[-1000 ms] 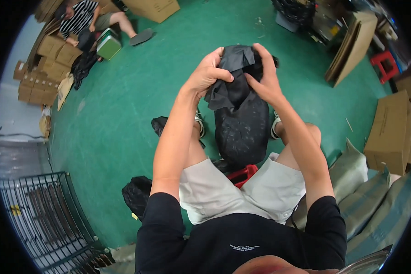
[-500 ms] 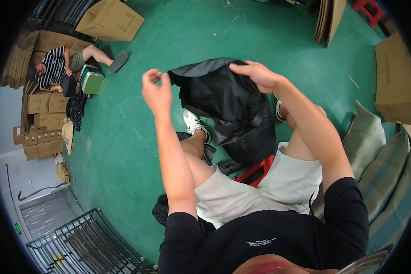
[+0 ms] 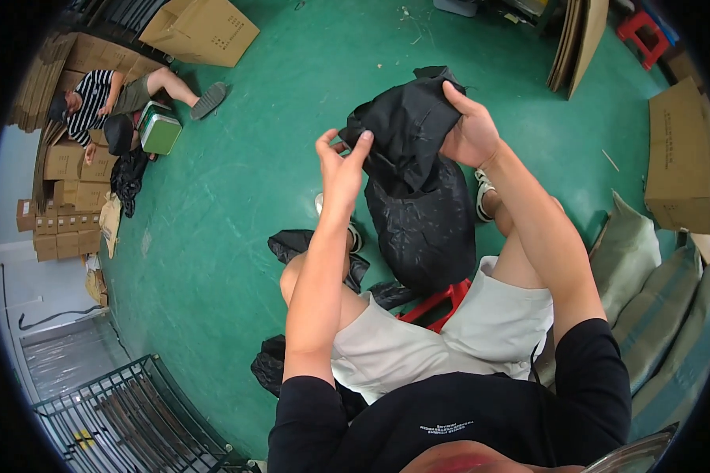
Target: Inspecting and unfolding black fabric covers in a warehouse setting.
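A thin, creased black cloth (image 3: 406,126) is stretched and bunched between my two hands, above my knees. My left hand (image 3: 341,169) pinches its left edge, with thumb and fingers curled around it. At the upper right edge my right hand (image 3: 472,126) grips it, thumb up along the side and the other fingers partly hidden behind. Below hangs or stands a larger, shiny black bag-like bundle (image 3: 424,236) between my legs; whether it joins the cloth, I cannot tell. Part of a red plastic stool (image 3: 442,306) shows beneath that bundle.
More black material (image 3: 290,246) lies by my left leg. Stuffed woven sacks (image 3: 659,296) and a large carton (image 3: 678,146) stand at right. A person (image 3: 95,102) sits at far left beside stacked cartons (image 3: 75,193). A metal rack (image 3: 134,418) occupies the lower left.
My left hand has moved right and now grips the black cloth, where before it was beside the edge. The cloth has risen and bunched up, and the bundle below shows more.
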Available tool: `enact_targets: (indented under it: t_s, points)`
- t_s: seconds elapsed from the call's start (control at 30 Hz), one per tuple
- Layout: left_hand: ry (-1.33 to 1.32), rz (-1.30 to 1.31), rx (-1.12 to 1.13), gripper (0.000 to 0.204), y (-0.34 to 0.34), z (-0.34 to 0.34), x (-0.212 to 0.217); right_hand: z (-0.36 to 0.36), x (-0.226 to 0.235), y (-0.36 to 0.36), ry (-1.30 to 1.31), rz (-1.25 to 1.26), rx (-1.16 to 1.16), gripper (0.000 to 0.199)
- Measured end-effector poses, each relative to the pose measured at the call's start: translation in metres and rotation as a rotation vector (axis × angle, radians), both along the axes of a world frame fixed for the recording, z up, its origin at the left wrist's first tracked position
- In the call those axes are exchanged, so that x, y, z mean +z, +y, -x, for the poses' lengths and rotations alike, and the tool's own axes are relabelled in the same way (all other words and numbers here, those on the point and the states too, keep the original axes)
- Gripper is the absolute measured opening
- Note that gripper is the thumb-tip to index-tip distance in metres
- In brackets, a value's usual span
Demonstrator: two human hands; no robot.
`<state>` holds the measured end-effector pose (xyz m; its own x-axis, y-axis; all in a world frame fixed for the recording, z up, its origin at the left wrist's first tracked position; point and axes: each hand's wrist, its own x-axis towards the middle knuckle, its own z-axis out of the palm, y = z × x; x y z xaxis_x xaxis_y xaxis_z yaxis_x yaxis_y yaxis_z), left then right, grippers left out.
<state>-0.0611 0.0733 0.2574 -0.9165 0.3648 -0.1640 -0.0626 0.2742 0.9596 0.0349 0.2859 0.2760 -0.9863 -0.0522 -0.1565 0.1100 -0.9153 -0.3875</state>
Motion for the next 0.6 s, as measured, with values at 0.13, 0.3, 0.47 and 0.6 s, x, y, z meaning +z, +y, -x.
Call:
enact_targets:
  t_s: [0.13, 0.3, 0.47, 0.6]
  points:
    - [-0.012, -0.066, 0.023, 0.102, -0.002, 0.014, -0.001, 0.0, -0.001, 0.003, 0.015, -0.014, -0.054, 0.051]
    - [0.247, 0.196, 0.0, 0.11, 0.008, 0.002, 0.005, -0.002, -0.004, 0.0, 0.03, 0.033, -0.01, 0.05]
    - [0.622, 0.337, 0.056, 0.08, 0.005, 0.011, -0.007, -0.004, -0.007, -0.005, 0.07, 0.067, 0.024, 0.048]
    - [0.447, 0.217, 0.098, 0.026, -0.009, 0.037, 0.006, -0.005, -0.009, 0.009, 0.044, 0.032, -0.056, 0.047]
